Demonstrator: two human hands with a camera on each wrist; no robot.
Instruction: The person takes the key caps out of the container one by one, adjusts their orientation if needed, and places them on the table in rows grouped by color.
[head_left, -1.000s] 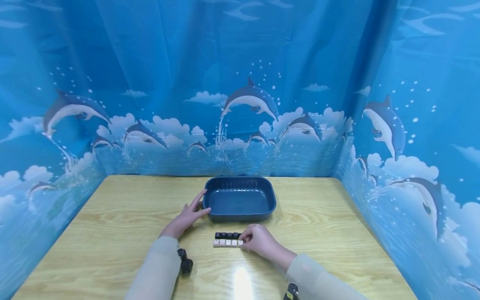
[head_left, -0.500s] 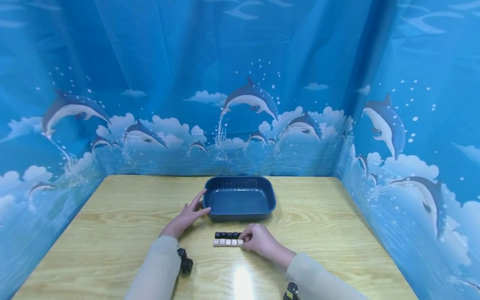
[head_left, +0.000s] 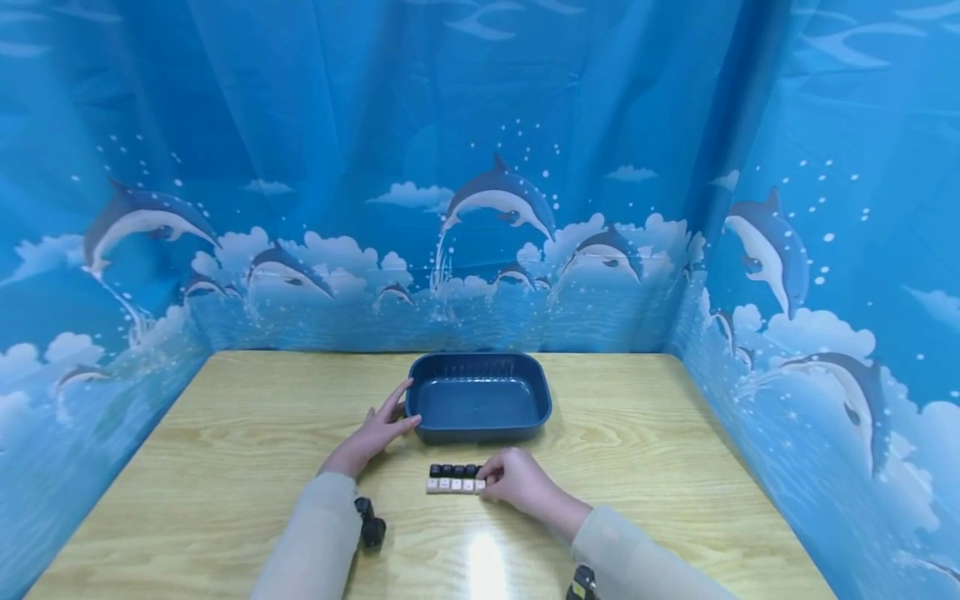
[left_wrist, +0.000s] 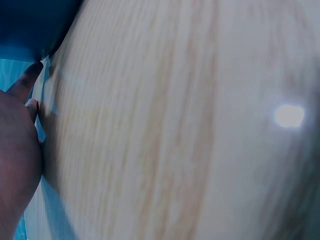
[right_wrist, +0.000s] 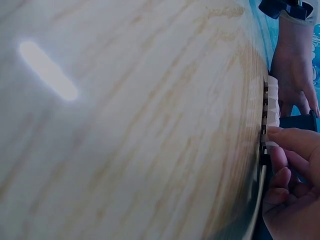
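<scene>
In the head view, white keycaps [head_left: 457, 485] form a row in front of a row of black keycaps [head_left: 459, 471]. My right hand [head_left: 521, 483] is at the right end of both rows, its thumb and index finger pinching the endmost white keycap [head_left: 481, 485]; the black one behind it is partly covered by the fingers. The right wrist view shows the thumb [right_wrist: 287, 137] against the white row. A dark blue plastic basin [head_left: 480, 435] stands behind the keycaps. My left hand [head_left: 375, 432] touches its left side with spread, fairly straight fingers, the thumb at the front left corner.
The wood-grain table [head_left: 645, 467] carries all of this. A blue curtain [head_left: 337, 167] printed with dolphins encloses its back and sides. Black wrist cameras [head_left: 371, 525] sit on both sleeves.
</scene>
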